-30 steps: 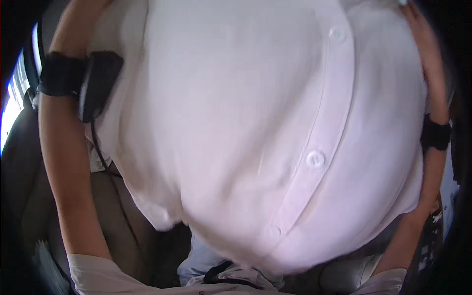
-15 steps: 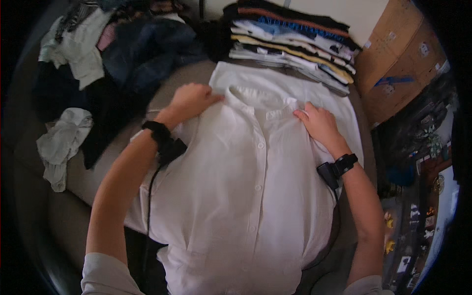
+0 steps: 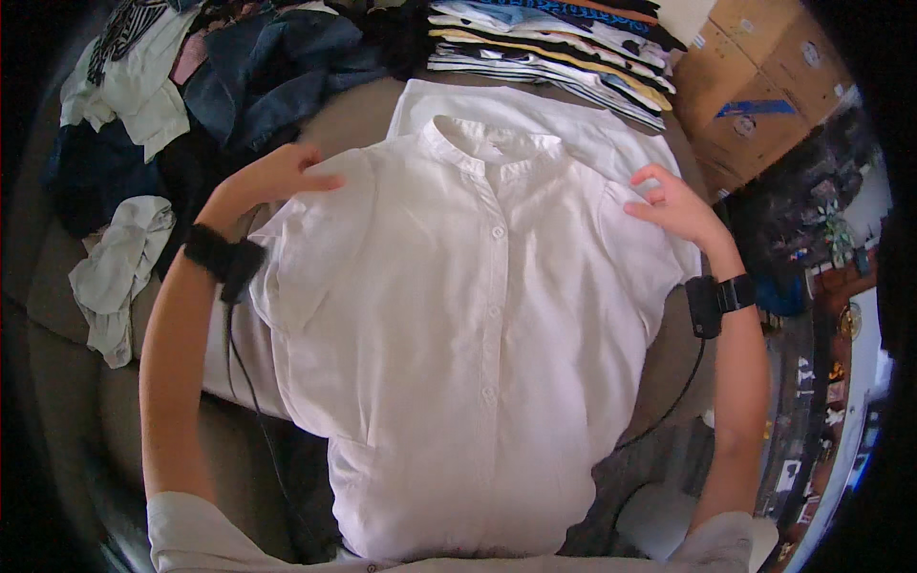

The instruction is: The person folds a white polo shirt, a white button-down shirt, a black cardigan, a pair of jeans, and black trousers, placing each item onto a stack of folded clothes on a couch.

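Note:
A white button-front shirt (image 3: 430, 315) with a band collar lies spread out, collar away from me, its hem hanging toward my body. Near its left shoulder is my left hand (image 3: 274, 179), thumb and fingers apart, the fingertips at the sleeve's top edge. My right hand (image 3: 680, 208) is over the right shoulder, fingers loosely curled and spaced, with no cloth pinched between them. Under the collar end of the shirt lies another flat white garment (image 3: 592, 129). Both wrists wear black straps with small cabled boxes.
Beyond the shirt stands a stack of folded clothes (image 3: 554, 59). Loose dark and light clothes (image 3: 277, 76) are heaped at the far left, with a crumpled pale garment (image 3: 124, 258) nearer. Cardboard boxes (image 3: 755, 86) stand at the far right. Everything lies on a grey-brown cushioned surface (image 3: 363, 119).
Both hands have let go near the collar and moved apart, out to the shoulders. The shirt's sleeves now show spread on both sides. The view has shifted slightly toward me.

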